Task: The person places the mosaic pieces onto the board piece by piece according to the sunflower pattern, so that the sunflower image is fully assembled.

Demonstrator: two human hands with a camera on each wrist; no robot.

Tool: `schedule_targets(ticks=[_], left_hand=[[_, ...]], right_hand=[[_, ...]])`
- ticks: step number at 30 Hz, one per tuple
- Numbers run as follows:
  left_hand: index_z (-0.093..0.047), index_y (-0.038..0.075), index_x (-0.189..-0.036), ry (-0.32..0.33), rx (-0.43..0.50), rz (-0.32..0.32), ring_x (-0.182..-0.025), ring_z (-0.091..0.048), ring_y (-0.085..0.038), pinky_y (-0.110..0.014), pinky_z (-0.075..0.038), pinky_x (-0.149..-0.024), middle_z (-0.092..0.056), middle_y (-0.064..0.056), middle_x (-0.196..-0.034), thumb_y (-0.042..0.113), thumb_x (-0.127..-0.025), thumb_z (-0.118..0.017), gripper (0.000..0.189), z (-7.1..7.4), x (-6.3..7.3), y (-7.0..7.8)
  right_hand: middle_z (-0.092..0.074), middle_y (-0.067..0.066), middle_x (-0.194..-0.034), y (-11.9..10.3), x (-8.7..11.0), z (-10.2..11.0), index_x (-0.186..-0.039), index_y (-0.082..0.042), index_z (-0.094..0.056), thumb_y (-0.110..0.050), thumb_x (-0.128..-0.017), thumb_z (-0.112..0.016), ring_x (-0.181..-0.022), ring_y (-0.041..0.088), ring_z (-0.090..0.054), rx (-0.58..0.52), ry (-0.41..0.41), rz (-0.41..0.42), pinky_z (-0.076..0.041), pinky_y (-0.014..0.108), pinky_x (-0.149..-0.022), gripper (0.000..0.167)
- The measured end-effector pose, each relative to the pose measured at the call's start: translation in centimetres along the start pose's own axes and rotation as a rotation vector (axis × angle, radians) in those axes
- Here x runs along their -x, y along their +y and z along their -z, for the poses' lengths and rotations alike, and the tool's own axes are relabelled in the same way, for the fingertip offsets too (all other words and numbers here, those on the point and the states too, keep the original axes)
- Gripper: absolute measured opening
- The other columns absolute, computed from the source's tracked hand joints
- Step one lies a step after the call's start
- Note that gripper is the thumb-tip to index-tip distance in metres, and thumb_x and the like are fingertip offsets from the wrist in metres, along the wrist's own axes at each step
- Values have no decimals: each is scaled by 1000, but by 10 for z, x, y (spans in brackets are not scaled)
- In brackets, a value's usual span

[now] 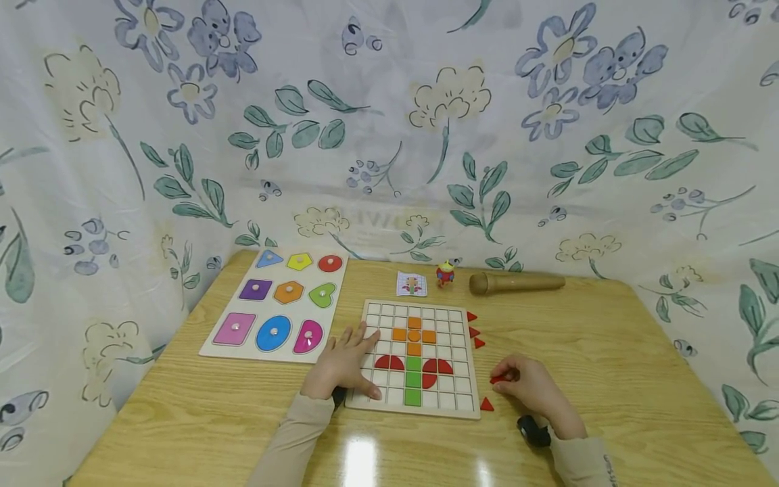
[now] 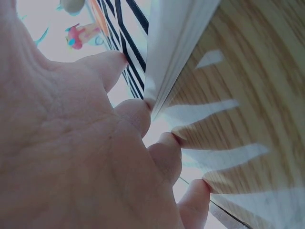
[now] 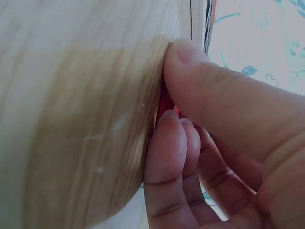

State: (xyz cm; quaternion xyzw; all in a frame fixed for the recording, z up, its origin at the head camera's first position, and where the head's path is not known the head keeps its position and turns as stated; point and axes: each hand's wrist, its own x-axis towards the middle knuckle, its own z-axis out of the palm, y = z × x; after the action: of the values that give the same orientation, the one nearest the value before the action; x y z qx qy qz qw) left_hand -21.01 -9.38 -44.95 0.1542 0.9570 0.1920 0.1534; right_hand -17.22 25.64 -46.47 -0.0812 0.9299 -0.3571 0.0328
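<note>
The grid board (image 1: 459,387) lies flat on the wooden table. On it are orange pieces (image 1: 414,349) in a cross, a green column (image 1: 412,380) and several red quarter-circles (image 1: 430,366). Spread over the board's left edge, my left hand (image 1: 342,362) has its thumb on the grid; in the left wrist view its fingertips (image 2: 194,195) reach the tabletop beside the rim. Right of the board, my right hand (image 1: 528,385) pinches a small red piece (image 3: 165,102) between thumb and fingers, right at the tabletop. The fingers mostly hide its shape. A red triangle (image 1: 487,404) lies near that hand.
More red triangles (image 1: 475,332) lie along the board's right edge. A shape puzzle board (image 1: 207,350) with knobbed pieces lies at left. Behind the grid are a pattern card (image 1: 412,284), a small toy figure (image 1: 445,274) and a wooden stick with a rounded head (image 1: 517,283). Flowered cloth (image 1: 389,169) hangs behind.
</note>
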Motion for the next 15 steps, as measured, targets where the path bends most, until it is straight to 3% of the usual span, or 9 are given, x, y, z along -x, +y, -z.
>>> schedule_targets(ticks=[7, 15], left_hand=[[-31, 18, -153, 2, -4, -7, -150, -12, -41, -63, -11, -118, -14, -14, -163, 48, -62, -87, 111, 0, -1, 0], [-32, 18, -153, 3, 3, 0, -150, -12, -41, -64, -11, -118, -15, -14, -163, 47, -61, -88, 111, -1, -1, -1]], right_hand=[[-65, 2, -86, -1, 0, -1, -92, -6, -69, -3, -80, -75, -71, 2, -49, 36, 4, 46, -44, 19, -62, 14], [-64, 2, -84, -1, -3, -1, -95, -3, -69, -4, -81, -75, -70, 3, -48, 36, -6, 23, -43, 19, -62, 15]])
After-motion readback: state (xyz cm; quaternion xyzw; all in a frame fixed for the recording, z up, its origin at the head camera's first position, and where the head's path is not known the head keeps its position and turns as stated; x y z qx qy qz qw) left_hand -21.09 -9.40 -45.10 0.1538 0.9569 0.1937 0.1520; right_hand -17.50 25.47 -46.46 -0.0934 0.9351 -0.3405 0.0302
